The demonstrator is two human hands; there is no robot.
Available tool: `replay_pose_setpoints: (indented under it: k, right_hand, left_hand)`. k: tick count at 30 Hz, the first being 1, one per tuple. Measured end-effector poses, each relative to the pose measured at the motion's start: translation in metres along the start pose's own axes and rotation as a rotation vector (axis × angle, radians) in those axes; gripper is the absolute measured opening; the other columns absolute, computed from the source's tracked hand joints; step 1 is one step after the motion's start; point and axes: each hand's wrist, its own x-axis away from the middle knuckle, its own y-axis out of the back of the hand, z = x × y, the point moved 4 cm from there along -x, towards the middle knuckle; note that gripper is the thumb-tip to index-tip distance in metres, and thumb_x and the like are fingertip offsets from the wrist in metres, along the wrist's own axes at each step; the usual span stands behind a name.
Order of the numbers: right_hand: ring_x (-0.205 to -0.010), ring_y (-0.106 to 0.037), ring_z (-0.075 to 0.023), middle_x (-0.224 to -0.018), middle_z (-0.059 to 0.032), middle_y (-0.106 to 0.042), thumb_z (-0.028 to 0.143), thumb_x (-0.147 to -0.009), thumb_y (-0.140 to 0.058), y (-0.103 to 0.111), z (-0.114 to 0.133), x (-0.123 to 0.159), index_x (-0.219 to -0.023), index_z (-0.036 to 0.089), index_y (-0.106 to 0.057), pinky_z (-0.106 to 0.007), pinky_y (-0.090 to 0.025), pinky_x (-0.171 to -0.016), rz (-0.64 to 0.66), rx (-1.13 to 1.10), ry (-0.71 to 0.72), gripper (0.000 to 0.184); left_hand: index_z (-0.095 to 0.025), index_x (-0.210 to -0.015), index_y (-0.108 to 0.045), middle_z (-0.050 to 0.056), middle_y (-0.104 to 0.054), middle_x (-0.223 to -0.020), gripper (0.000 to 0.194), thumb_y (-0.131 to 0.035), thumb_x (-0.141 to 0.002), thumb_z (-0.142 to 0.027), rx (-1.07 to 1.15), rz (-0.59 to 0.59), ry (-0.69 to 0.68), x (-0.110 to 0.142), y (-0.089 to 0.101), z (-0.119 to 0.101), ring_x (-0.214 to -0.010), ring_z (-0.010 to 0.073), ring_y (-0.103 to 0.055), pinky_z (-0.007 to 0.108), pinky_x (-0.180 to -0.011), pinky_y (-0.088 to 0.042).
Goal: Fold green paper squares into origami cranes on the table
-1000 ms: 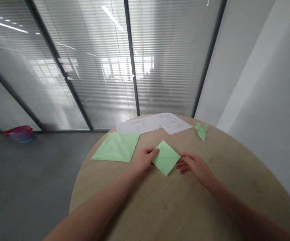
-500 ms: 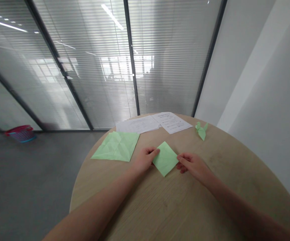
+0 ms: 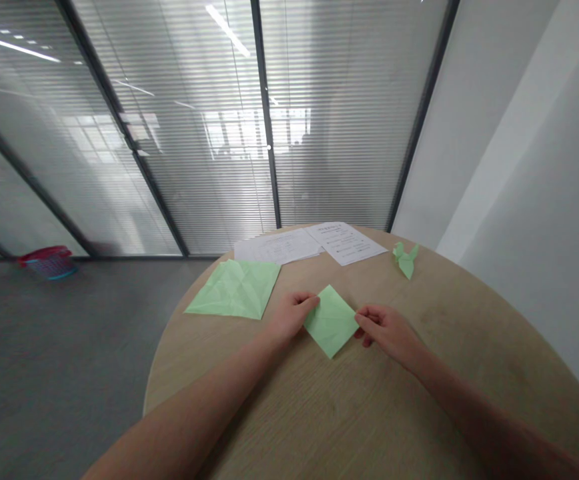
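Note:
A folded green paper square (image 3: 331,323) is held just over the table, turned like a diamond with one corner towards me. My left hand (image 3: 294,312) pinches its left corner between thumb and fingers. At the opposite corner, my right hand (image 3: 382,330) grips the paper with thumb and fingertips. To the left lies a larger creased sheet of green paper (image 3: 237,288), flat on the table. A small folded green paper figure (image 3: 406,261) with pointed parts rests at the back right.
The round wooden table (image 3: 289,427) carries white sheets (image 3: 277,247) and a printed page (image 3: 345,244) along its far edge. Behind it stands a glass partition with blinds (image 3: 339,153). On the floor at far left is a red and blue basket (image 3: 49,263).
The near corner of the green square has come slightly lower and closer to me. Both hands keep their grip at the side corners. The view has shifted a little.

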Motion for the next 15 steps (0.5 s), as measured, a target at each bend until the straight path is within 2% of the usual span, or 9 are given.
replay_pose_setpoints:
  k: [7,15]
  right_hand:
    - [-0.048,-0.062,-0.0143,-0.062,0.0013,-0.068,0.038,-0.081,-0.060,0.0042,0.0024,0.0017,-0.073,0.023,-0.058,-0.024,-0.046,-0.049,-0.067,0.023,-0.010,0.017]
    - [-0.047,-0.057,-0.0145,-0.053,0.0037,-0.058,0.031,-0.075,-0.056,0.0024,0.0077,0.0060,-0.068,0.024,-0.053,-0.024,-0.040,-0.048,-0.092,0.112,0.062,0.010]
  left_hand:
    - [-0.018,-0.068,-0.068,-0.001,-0.058,-0.064,0.030,-0.060,-0.082,-0.043,-0.095,0.029,-0.021,0.0022,-0.0021,-0.0013,-0.061,0.0147,-0.051,0.027,-0.058,-0.035]
    - [-0.017,-0.072,-0.064,-0.001,-0.059,-0.064,0.025,-0.075,-0.074,-0.040,-0.059,0.116,-0.019,0.0054,-0.0080,-0.0042,-0.059,0.0130,-0.051,0.025,-0.056,-0.036]
